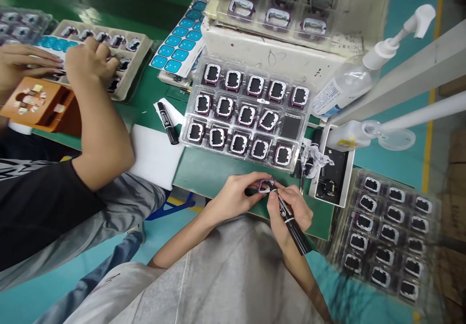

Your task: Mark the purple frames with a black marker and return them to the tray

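Observation:
Close in front of my body, my left hand (238, 193) pinches a small purple and white frame (265, 185) between its fingers. A black marker (293, 224) is gripped in my right hand (290, 208), its tip end at the frame's right side and its thick end pointing down to the right. The fingers of both hands almost meet at the frame. Just beyond them lies a clear tray (238, 158) of similar frames in rows, one compartment of which holds no frame. A second black marker (168, 122) rests on white paper left of the tray.
At the left, a co-worker's hands (89, 62) are over a beige tray (140, 67) near an orange fixture (36, 103). A white box (262, 50) carries more trays behind. A pump bottle (349, 84), an open box (331, 169) and another frame tray (389, 236) are at right.

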Available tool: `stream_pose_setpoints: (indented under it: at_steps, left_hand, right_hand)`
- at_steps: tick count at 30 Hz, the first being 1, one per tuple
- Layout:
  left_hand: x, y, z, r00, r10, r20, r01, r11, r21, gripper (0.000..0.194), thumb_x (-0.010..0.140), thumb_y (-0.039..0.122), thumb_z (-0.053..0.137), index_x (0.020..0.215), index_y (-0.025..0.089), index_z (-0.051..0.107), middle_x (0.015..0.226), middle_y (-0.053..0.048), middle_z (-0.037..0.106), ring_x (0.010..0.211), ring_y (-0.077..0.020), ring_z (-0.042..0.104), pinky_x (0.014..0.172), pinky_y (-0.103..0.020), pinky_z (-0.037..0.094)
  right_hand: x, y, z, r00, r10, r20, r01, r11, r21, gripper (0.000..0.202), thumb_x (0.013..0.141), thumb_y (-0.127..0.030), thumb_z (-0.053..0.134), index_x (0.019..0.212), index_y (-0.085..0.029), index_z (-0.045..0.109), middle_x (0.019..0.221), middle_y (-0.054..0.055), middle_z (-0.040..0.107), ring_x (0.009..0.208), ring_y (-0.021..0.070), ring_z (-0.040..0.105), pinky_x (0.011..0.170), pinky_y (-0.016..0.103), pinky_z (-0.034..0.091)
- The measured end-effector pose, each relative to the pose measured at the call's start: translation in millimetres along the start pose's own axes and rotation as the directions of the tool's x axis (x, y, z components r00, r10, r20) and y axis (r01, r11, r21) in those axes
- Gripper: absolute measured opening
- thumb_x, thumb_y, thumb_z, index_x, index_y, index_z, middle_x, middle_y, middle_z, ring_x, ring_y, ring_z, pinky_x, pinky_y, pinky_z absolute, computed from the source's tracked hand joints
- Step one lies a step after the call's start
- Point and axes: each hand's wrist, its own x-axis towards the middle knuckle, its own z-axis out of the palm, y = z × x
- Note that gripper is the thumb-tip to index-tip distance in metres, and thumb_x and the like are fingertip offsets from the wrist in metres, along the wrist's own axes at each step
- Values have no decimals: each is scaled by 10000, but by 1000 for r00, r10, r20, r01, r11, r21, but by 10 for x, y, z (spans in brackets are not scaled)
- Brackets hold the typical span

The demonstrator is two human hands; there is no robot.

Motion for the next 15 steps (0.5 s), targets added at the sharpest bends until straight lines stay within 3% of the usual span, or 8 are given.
stream_pose_setpoints:
  at_steps: [7, 15]
  left_hand:
    - [4, -8, 7, 1000, 17, 6, -17, 999, 35, 401, 1012, 210, 784, 1402, 298, 810, 1278, -26, 919, 1062, -270, 898, 986, -400, 753]
    - [-4, -16, 1, 998, 63, 16, -64, 995, 74, 423, 1026, 195, 757, 1438, 281, 795, 1276, -40, 919, 1029, -257, 898, 948, -365, 734]
  right_hand:
    - [32, 0, 1, 1000, -13, -3, 13, 1000, -10, 164, 960, -187, 805, 1060, -298, 738, 836, -32, 763, 833, 228, 851, 686, 387, 737]
    - [69, -22, 7, 973, -223, 63, 231, 957, -179, 119, 1010, -226, 781, 1098, -292, 736, 814, -28, 749, 837, 207, 828, 704, 367, 767]
